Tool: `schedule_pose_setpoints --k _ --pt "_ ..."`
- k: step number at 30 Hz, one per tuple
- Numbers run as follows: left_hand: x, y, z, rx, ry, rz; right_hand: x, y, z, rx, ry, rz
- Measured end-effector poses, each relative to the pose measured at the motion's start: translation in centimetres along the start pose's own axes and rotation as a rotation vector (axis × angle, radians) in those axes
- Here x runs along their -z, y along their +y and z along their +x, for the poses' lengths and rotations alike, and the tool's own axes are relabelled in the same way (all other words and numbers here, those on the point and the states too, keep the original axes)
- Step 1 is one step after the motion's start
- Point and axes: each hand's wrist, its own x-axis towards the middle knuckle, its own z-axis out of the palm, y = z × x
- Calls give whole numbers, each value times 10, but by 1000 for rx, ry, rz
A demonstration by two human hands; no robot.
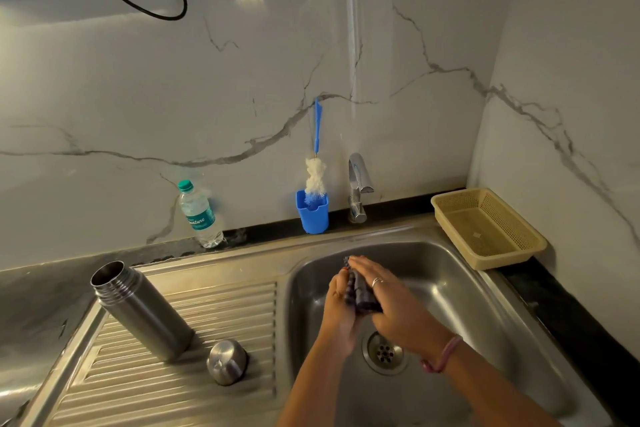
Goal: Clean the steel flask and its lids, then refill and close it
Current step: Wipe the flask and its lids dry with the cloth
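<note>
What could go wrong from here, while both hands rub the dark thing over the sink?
1. The open flask stands on the ribbed drainboard; a bump from the left arm could tip it over.
2. The steel lid rests near the basin edge and might roll in.
3. The dark item, squeezed between left hand and right hand, could slip toward the drain.

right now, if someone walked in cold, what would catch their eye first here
First, the two hands pressed together over the sink basin, the left hand and right hand squeezing a dark object between them above the drain. Next, the open steel flask standing lidless on the ribbed drainboard at left, with its steel lid lying beside its base. Behind, a bottle brush stands in a blue cup against the marble wall, next to the tap.
</note>
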Motion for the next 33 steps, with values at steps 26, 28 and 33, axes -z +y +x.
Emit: schedule_pose_setpoints --k 26,28,33 --pt "2 4 -18 61 -7 -66 3 -10 11 -330 -25 354" --pt "-2 8 -19 52 47 -102 4 -15 10 -435 -27 446" --pt "1 13 -9 -55 226 -53 -27 -48 -9 -455 108 594"
